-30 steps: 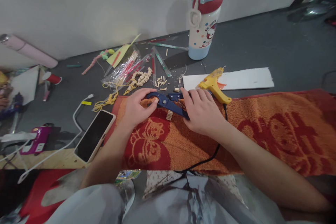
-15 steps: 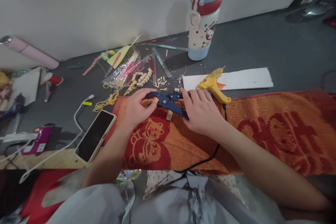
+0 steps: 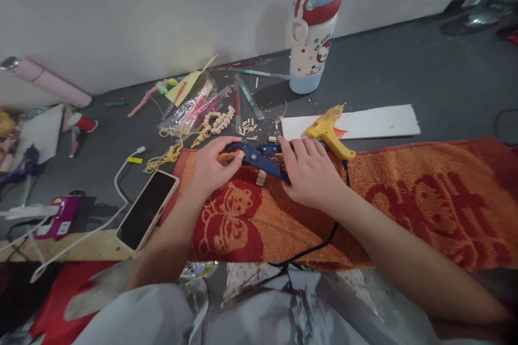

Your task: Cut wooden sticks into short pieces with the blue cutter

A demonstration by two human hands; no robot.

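Observation:
My right hand [image 3: 313,172] is wrapped around the handles of a blue hand cutter [image 3: 263,161], which lies slanted above the orange and red towel [image 3: 303,232]. At the cutter's jaw end, my left hand [image 3: 212,167] is closed, with the thumb and index finger at the jaw. Whatever is pinched there is too small or too hidden to name. Just below the cutter, a short row of small pale sticks [image 3: 261,178] rests on the towel. Several cut pale pieces [image 3: 249,126] lie scattered on the dark table beyond my hands.
A yellow glue gun [image 3: 329,129] lies on a white board [image 3: 380,121]. Behind it stands a tall bottle [image 3: 313,38]. To the left are a phone [image 3: 148,210], a white cable [image 3: 119,180], yellow cord [image 3: 165,156], a chain of pale pieces [image 3: 220,121] and plastic packets [image 3: 188,110].

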